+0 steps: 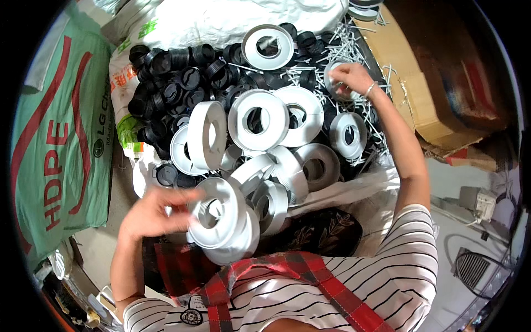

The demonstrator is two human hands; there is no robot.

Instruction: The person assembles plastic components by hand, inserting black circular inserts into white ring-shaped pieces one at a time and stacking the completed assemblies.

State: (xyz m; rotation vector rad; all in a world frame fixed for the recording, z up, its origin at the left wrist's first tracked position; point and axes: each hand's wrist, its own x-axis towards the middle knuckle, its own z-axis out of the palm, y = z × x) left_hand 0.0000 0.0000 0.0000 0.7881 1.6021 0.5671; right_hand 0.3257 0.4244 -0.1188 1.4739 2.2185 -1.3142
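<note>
My left hand (pixel 160 214), slightly blurred, is at the lower left with thumb and fingers apart. Its fingertips reach the left edge of a white plastic flanged ring (pixel 233 213), which leans on another white ring (pixel 243 246) against my lap. At the far right, my right hand (pixel 351 79) has its fingers bent over a light ring (pixel 332 77), closed on its rim; the fingertips are smeared. Between the hands lie several more rings, among them an upturned one (pixel 235 124), one on edge (pixel 198 135) and a greyer one (pixel 326 160).
Black threaded plastic caps (pixel 191 77) form a heap beyond the rings. Thin white sticks (pixel 345 47) lie scattered along its right side. A green printed sack (pixel 83 144) stands left, a white sack (pixel 243 14) lies behind, and an open cardboard box (pixel 409 83) is at right.
</note>
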